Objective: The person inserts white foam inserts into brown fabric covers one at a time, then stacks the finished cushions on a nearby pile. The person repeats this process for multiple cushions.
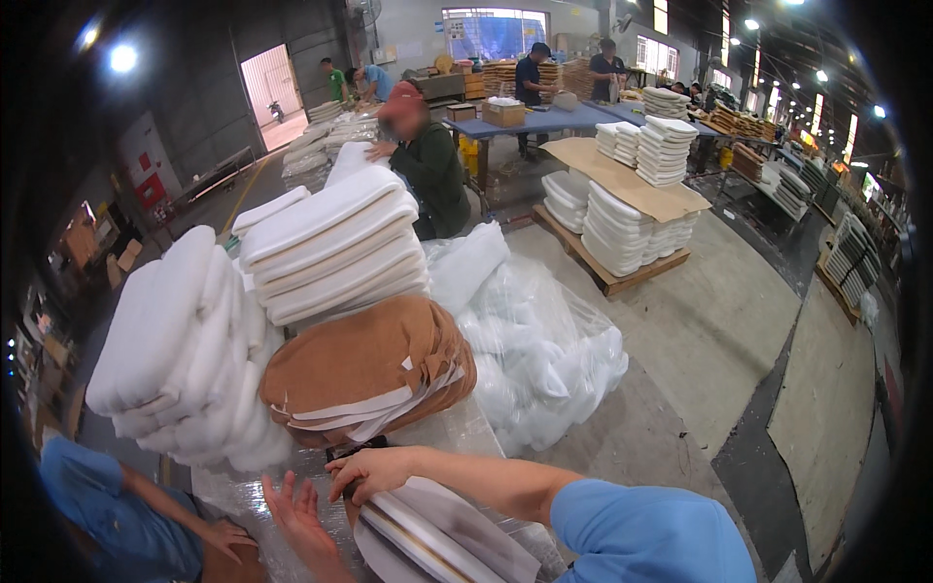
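My right hand [377, 472] reaches in from the right. Its fingers curl at the upper end of a flat cushion piece [428, 539] with white layers, a thin brown line along its edge and grey fabric around it. Something small and dark shows under these fingers; I cannot make it out. Just left of the cushion, my left hand [299, 520] is raised with its fingers apart, holding nothing. Both are over a table covered with clear plastic [228, 491]. A pile of brown fabric covers [355, 364] with white edges lies just beyond my hands.
White padding stacks [330, 243] and thick white wadding [160, 330] stand behind and left. A clear plastic bag of white filling [539, 355] bulges at the right. A co-worker's hand [228, 537] rests at lower left. Another person [428, 170] works beyond the stacks. A pallet [612, 277] holds white pads.
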Available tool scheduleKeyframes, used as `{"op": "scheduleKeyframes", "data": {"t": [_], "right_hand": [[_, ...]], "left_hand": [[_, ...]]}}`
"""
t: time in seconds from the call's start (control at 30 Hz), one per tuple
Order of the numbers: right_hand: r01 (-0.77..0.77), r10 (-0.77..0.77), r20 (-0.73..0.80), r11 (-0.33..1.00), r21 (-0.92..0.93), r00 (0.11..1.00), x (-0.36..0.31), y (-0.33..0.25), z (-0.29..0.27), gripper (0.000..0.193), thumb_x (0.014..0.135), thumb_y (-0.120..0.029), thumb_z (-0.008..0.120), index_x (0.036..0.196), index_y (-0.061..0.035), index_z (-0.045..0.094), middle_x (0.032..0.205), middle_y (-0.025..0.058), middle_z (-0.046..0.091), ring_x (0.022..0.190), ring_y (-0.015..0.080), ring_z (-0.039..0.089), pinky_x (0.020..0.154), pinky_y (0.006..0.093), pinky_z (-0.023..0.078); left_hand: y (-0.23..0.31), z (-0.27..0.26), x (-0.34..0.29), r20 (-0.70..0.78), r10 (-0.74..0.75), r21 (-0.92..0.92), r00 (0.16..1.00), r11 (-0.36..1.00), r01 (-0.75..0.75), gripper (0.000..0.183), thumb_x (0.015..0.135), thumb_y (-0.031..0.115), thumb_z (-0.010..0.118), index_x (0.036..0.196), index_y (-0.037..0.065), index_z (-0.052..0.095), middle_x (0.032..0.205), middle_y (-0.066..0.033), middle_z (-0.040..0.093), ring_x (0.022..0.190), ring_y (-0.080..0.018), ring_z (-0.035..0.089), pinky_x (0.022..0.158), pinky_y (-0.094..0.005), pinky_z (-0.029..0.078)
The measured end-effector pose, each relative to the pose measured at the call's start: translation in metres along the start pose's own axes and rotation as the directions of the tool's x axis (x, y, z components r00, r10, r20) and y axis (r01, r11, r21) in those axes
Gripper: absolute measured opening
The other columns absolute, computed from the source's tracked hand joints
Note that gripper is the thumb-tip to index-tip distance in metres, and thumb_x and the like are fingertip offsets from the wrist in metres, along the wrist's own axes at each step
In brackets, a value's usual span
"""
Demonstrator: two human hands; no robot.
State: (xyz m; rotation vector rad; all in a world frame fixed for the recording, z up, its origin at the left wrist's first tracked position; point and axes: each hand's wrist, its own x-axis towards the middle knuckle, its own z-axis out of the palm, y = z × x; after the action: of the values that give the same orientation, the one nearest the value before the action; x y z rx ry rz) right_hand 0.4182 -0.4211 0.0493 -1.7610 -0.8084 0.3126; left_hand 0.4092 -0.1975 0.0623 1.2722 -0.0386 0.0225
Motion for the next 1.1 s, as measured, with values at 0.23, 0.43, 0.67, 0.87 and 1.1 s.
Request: {"op": "scheduleKeyframes", "data": {"t": [0.23, 0.43, 0.67, 0.87, 1.1], "right_hand": [[0.033, -0.032, -0.03, 0.998, 0.051, 0.999, 0.001, 0.013, -0.006, 0.033, 0.09, -0.006, 0.069, 0.123, -0.0044, 0.075, 0.116, 0.0126, 0.075, 0.138, 0.0324, 0.054, 0.128, 0.0454, 0.028], [0.024, -0.03, 0.093, 0.997, 0.067, 0.995, 0.006, 0.011, -0.021, 0.028, 0.092, -0.008, 0.069, 0.118, -0.0041, 0.077, 0.117, 0.0106, 0.076, 0.124, 0.0248, 0.063, 0.117, 0.0419, 0.041], [-0.079, 0.081, -0.131, 0.997, 0.021, 0.988, 0.019, -0.007, 0.017, 0.02, 0.087, -0.005, 0.073, 0.107, -0.0033, 0.078, 0.11, 0.0121, 0.075, 0.11, 0.0268, 0.068, 0.095, 0.0405, 0.052], [0.156, -0.031, -0.592, 0.974, 0.161, 0.806, 0.011, 0.03, 0.079, 0.01, 0.089, 0.001, 0.073, 0.098, -0.0002, 0.075, 0.103, 0.0134, 0.072, 0.105, 0.027, 0.066, 0.096, 0.0395, 0.052], [0.076, -0.015, -0.539, 0.993, 0.092, 0.842, -0.004, 0.01, 0.089, 0.017, 0.091, 0.003, 0.069, 0.106, -0.0002, 0.076, 0.115, 0.012, 0.076, 0.121, 0.0278, 0.066, 0.105, 0.0403, 0.05]], "left_hand": [[0.012, 0.04, 0.065, 0.355, -0.051, 0.092, 0.933, 0.996, 0.02, 0.066, 0.112, 0.052, 0.042, 0.158, 0.004, 0.041, 0.136, -0.0189, 0.063, 0.128, -0.0257, 0.059, 0.112, -0.0384, 0.042], [0.002, 0.061, 0.087, 0.566, -0.19, 0.082, 0.802, 0.981, 0.174, 0.07, 0.113, 0.056, 0.036, 0.152, -0.002, 0.048, 0.133, -0.0192, 0.066, 0.125, -0.0258, 0.062, 0.113, -0.0399, 0.045], [-0.002, 0.054, 0.085, 0.599, -0.383, 0.213, 0.703, 0.923, 0.321, 0.08, 0.11, 0.064, 0.034, 0.153, -0.001, 0.047, 0.133, -0.0184, 0.067, 0.12, -0.0255, 0.064, 0.111, -0.0398, 0.046], [-0.001, 0.072, 0.068, 0.677, -0.385, 0.382, 0.627, 0.912, 0.147, 0.084, 0.108, 0.069, 0.033, 0.158, 0.002, 0.044, 0.145, -0.0207, 0.059, 0.132, -0.0276, 0.057, 0.117, -0.0415, 0.041], [-0.023, 0.028, 0.043, 0.543, -0.095, -0.025, 0.834, 0.991, 0.129, 0.073, 0.112, 0.058, 0.038, 0.154, -0.001, 0.046, 0.148, -0.0182, 0.058, 0.141, -0.028, 0.048, 0.121, -0.0442, 0.036]]}}
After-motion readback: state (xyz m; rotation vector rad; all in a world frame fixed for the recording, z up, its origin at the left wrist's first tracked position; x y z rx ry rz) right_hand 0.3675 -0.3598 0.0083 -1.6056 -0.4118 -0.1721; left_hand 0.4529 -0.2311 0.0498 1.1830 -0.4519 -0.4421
